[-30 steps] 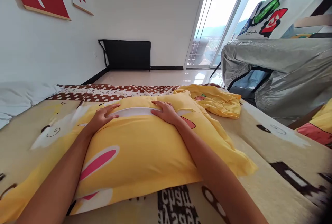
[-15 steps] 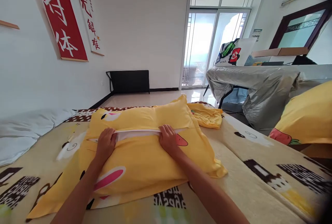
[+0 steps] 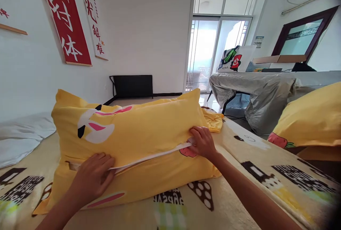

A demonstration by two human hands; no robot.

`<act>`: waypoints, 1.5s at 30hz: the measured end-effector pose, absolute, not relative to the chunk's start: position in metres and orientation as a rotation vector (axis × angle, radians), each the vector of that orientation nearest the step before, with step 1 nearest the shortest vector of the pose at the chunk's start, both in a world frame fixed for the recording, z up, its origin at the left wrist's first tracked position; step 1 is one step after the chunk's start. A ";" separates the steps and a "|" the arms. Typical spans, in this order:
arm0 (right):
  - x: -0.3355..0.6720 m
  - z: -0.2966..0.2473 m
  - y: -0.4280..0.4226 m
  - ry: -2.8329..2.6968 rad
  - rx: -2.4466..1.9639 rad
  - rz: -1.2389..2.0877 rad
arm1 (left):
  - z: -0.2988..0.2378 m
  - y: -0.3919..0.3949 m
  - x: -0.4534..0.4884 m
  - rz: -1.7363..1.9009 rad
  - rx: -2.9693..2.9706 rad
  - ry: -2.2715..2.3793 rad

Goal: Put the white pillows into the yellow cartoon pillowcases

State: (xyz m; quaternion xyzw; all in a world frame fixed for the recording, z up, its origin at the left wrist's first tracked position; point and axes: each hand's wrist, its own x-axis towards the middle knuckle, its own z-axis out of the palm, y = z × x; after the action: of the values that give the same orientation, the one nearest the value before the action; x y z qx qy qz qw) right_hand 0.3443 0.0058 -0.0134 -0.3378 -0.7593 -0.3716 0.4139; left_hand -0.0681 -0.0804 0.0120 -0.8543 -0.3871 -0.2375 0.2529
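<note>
My left hand [image 3: 93,175], nearest, curls its fingers and thumb closed on the left part of a white-edged slit in the yellow pillow [image 3: 154,127], which lies across the patterned blanket [image 3: 226,208]. My right hand [image 3: 202,141] pinches the slit's right end, beside a printed red motif. Just beyond the pillow's right side lies yellow cloth [image 3: 214,120]; farther off stands a silver-covered bench [image 3: 274,87] bearing a white bag [image 3: 243,57].
</note>
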 end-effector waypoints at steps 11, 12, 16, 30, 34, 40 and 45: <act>0.318 -0.001 -0.030 -1.929 -0.858 -0.784 | 0.004 -0.112 -0.057 -0.249 -2.127 -0.969; 0.316 0.001 -0.031 -1.917 -0.837 -0.736 | 0.003 -0.114 -0.059 -0.251 -2.110 -0.943; 0.308 0.001 -0.039 -1.896 -0.788 -0.605 | 0.013 -0.124 -0.061 -0.368 -2.050 -0.836; 0.324 0.015 -0.051 -2.313 -1.086 -0.214 | 0.015 -0.114 -0.055 -0.836 -1.955 -0.752; 0.320 -0.012 -0.036 -2.148 -0.990 -0.407 | 0.018 -0.129 -0.045 -0.870 -2.095 -0.705; 0.313 -0.015 -0.024 -1.849 -0.778 -0.498 | 0.036 -0.164 -0.014 -0.594 -2.299 -0.646; 0.298 0.021 -0.031 -1.738 -0.742 -0.459 | 0.015 -0.184 -0.009 -0.324 -2.215 -0.678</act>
State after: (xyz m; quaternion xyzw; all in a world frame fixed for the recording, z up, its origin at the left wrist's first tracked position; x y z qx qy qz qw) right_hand 0.2982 -0.0313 0.0212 -0.3154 -0.7383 -0.1949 0.5634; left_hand -0.0088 -0.1836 0.0150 -0.8718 -0.2668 -0.1274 0.3905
